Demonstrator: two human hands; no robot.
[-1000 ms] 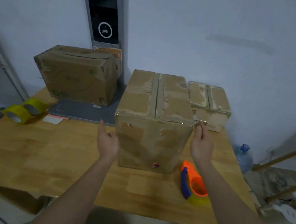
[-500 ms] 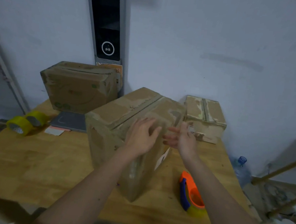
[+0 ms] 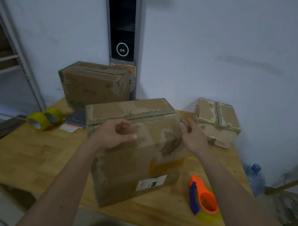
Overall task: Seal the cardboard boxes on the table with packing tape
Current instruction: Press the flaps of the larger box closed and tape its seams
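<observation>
Since half a second ago, the large cardboard box (image 3: pixel 133 148) has swung round so that its long labelled face lies toward me, tilted on the wooden table (image 3: pixel 30 148), with its flap seam running across the upper face. My left hand (image 3: pixel 113 135) lies over the upper front of the box; its fingers are curled, but whether they grip the cardboard I cannot tell. My right hand (image 3: pixel 193 138) rests at the box's right upper corner, fingers fairly straight against the edge. The two hands are apart, one toward each end of the box. An orange and blue tape dispenser (image 3: pixel 203 197) lies on the table just right of the box, apart from both hands. Two yellow tape rolls (image 3: pixel 43 119) sit at the table's left rear. A second box (image 3: pixel 95 86) stands at the rear against the wall, and a small box (image 3: pixel 217 122) at the right rear.
</observation>
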